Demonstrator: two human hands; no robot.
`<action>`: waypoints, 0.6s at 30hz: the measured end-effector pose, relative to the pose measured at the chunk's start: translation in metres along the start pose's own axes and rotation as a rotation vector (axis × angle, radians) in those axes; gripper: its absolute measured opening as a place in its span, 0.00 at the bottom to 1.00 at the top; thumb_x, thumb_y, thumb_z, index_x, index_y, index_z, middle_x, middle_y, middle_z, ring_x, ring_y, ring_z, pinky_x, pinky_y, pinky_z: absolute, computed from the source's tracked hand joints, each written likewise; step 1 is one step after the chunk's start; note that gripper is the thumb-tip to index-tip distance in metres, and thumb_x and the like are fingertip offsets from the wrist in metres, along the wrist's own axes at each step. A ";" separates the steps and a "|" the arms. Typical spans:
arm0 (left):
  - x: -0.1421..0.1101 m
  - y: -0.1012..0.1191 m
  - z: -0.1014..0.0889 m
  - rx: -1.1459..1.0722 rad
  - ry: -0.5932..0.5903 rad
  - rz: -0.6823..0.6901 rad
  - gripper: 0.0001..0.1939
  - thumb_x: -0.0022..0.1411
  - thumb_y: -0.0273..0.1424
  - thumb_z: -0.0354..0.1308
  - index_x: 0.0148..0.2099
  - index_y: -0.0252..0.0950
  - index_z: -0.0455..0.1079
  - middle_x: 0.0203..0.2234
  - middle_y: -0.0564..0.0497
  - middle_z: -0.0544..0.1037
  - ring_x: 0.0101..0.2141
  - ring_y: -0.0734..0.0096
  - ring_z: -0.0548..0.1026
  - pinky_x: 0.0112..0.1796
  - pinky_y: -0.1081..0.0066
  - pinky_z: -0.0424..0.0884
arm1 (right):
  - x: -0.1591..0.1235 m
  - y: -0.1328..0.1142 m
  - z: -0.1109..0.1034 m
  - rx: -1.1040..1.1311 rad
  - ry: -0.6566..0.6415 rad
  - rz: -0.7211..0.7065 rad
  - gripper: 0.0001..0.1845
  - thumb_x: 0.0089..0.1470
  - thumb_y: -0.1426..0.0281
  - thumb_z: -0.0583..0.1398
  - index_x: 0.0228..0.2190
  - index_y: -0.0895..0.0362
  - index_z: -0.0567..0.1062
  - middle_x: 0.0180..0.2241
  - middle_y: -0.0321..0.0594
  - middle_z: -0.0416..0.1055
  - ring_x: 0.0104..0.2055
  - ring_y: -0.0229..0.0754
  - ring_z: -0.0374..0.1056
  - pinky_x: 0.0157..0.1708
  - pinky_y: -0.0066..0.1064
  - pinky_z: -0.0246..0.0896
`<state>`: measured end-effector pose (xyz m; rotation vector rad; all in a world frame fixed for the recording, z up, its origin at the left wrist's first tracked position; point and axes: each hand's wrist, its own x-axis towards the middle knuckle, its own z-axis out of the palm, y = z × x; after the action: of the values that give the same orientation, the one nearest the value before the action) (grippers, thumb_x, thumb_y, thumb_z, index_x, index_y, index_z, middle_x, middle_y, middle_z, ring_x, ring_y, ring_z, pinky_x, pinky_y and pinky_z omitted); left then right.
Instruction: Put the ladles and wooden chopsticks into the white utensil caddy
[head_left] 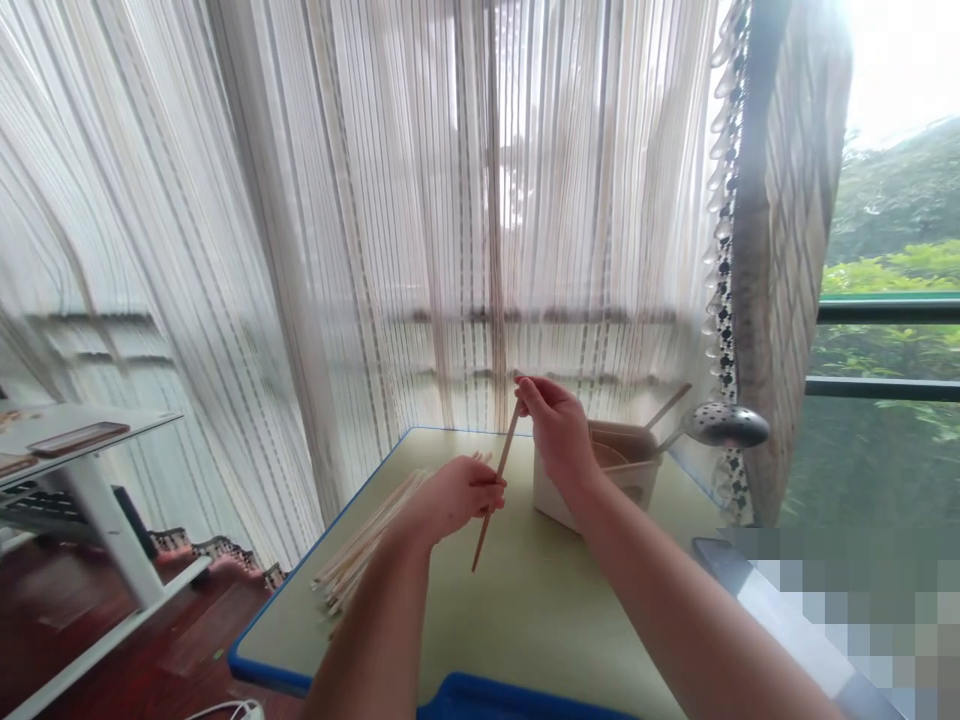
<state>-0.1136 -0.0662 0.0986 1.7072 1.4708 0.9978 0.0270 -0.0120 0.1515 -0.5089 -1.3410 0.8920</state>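
Note:
Over the middle of the table I hold up a slim wooden chopstick [508,447] that slants down to the left. My right hand [553,425] pinches its top end. Lower along the same stick, my left hand [461,495] has its fingers closed round it. A loose bundle of pale chopsticks [375,535] lies on the table beside and partly behind my left forearm. Just behind my right hand stands a white utensil box [555,495] with brown inside, part of it hidden by my arm. A perforated metal skimmer [726,425] leans out of it to the right.
The pale green table [517,620] has a blue rim. Sheer curtains [450,250] hang right behind it. A white desk [112,440] stands at the left, and a white cable [232,710] lies at the lower left. A dark flat object [720,555] is at the right edge.

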 end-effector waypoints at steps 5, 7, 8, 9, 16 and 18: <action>0.006 0.004 0.011 -0.198 -0.059 0.061 0.14 0.54 0.35 0.58 0.39 0.31 0.75 0.28 0.47 0.77 0.31 0.70 0.75 0.35 0.71 0.71 | 0.009 -0.022 -0.015 -0.053 -0.147 0.034 0.17 0.46 0.58 0.61 0.32 0.59 0.76 0.26 0.38 0.71 0.27 0.34 0.66 0.31 0.29 0.64; 0.010 0.005 0.013 -0.217 -0.036 0.053 0.16 0.54 0.35 0.58 0.42 0.31 0.75 0.28 0.47 0.77 0.31 0.71 0.75 0.35 0.70 0.72 | 0.011 -0.026 -0.019 -0.071 -0.235 0.083 0.17 0.45 0.58 0.63 0.32 0.59 0.77 0.26 0.39 0.73 0.28 0.35 0.67 0.32 0.31 0.66; 0.012 0.005 0.015 -0.218 -0.024 0.046 0.16 0.53 0.35 0.59 0.42 0.31 0.75 0.28 0.47 0.78 0.31 0.71 0.75 0.35 0.70 0.72 | 0.012 -0.027 -0.021 -0.091 -0.264 0.086 0.17 0.44 0.59 0.63 0.31 0.59 0.77 0.25 0.39 0.73 0.27 0.35 0.67 0.32 0.31 0.66; 0.014 0.004 0.016 -0.213 -0.015 0.046 0.16 0.53 0.35 0.59 0.43 0.31 0.75 0.28 0.47 0.78 0.31 0.70 0.75 0.34 0.70 0.72 | 0.013 -0.029 -0.023 -0.119 -0.276 0.072 0.17 0.44 0.59 0.63 0.31 0.59 0.77 0.24 0.38 0.72 0.27 0.35 0.67 0.31 0.31 0.66; 0.025 -0.002 0.026 -0.130 0.037 0.216 0.16 0.54 0.36 0.57 0.43 0.32 0.74 0.30 0.48 0.78 0.32 0.70 0.75 0.35 0.71 0.72 | 0.016 -0.042 -0.032 -0.206 -0.119 -0.100 0.13 0.46 0.62 0.62 0.29 0.59 0.77 0.21 0.36 0.72 0.25 0.35 0.67 0.29 0.30 0.66; 0.025 -0.002 0.027 -0.030 0.025 0.230 0.15 0.55 0.36 0.57 0.41 0.32 0.75 0.29 0.48 0.78 0.32 0.70 0.75 0.35 0.72 0.71 | 0.017 -0.043 -0.033 -0.138 -0.095 -0.099 0.13 0.45 0.61 0.62 0.30 0.58 0.77 0.24 0.38 0.73 0.28 0.36 0.69 0.30 0.31 0.68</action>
<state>-0.0891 -0.0413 0.0867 1.8786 1.2882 1.1585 0.0701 -0.0180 0.1888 -0.5061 -1.5091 0.7534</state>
